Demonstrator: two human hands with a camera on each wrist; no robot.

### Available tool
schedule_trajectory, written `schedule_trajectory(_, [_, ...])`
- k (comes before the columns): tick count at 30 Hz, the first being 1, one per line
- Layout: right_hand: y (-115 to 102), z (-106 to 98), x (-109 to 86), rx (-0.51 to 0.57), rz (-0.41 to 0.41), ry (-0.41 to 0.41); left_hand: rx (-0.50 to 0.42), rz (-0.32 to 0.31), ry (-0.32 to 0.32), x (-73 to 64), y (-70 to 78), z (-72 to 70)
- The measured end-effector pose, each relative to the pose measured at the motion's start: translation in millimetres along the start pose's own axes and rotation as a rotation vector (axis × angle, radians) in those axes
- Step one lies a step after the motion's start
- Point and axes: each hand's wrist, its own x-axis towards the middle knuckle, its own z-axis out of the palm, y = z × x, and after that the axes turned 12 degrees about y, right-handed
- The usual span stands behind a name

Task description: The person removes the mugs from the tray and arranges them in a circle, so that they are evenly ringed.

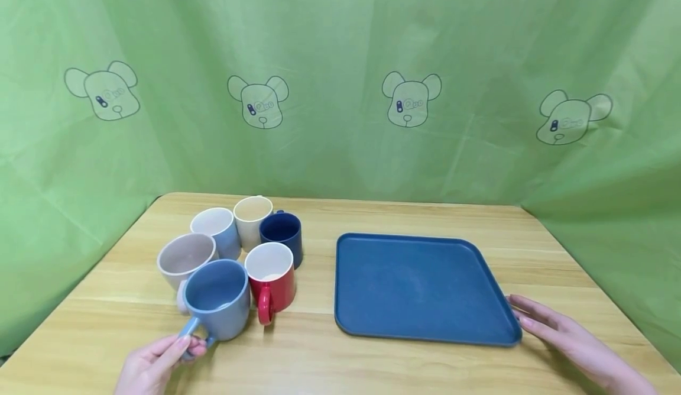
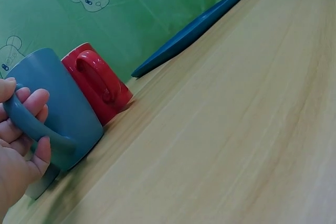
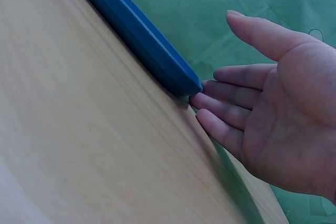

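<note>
My left hand (image 1: 154,364) grips the handle of a light blue mug (image 1: 226,318), its fingers curled through the handle in the left wrist view. The mug stands upright at the front of a cluster of mugs. Right beside it is a red mug (image 1: 282,288) with a white inside, its handle facing me. At the right, a flat dark blue tray (image 1: 415,288) lies on the table. My right hand (image 1: 571,336) is at the tray's right edge. In the right wrist view its fingers are extended, fingertips right at the tray's corner, the thumb raised apart.
Behind the light blue mug stand a greyish-white mug (image 1: 171,274), a white and blue mug (image 1: 230,241), a cream mug (image 1: 247,229) and a navy mug (image 1: 295,247). They sit close together on the wooden table (image 1: 319,365). A green curtain (image 1: 340,146) surrounds the table.
</note>
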Motion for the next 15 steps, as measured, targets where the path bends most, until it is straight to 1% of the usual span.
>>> schedule_trajectory(3, [0.6, 0.2, 1.0, 0.001, -0.006, -0.003, 0.017, 0.016, 0.029, -0.1, 0.4, 1.8])
schedule_trajectory(7, [-0.5, 0.6, 0.2, -0.009, -0.002, -0.003, 0.047, 0.008, 0.085, -0.8, 0.8, 3.8])
schedule_trajectory(12, [-2.0, 1.2, 0.4, -0.024, 0.006, 0.002, 0.149, -0.011, 0.16, -1.5, 3.7, 6.3])
schedule_trajectory(15, [-0.9, 1.5, 0.4, -0.03, -0.003, 0.003, 0.214, -0.026, 0.193, -0.5, 5.1, 6.3])
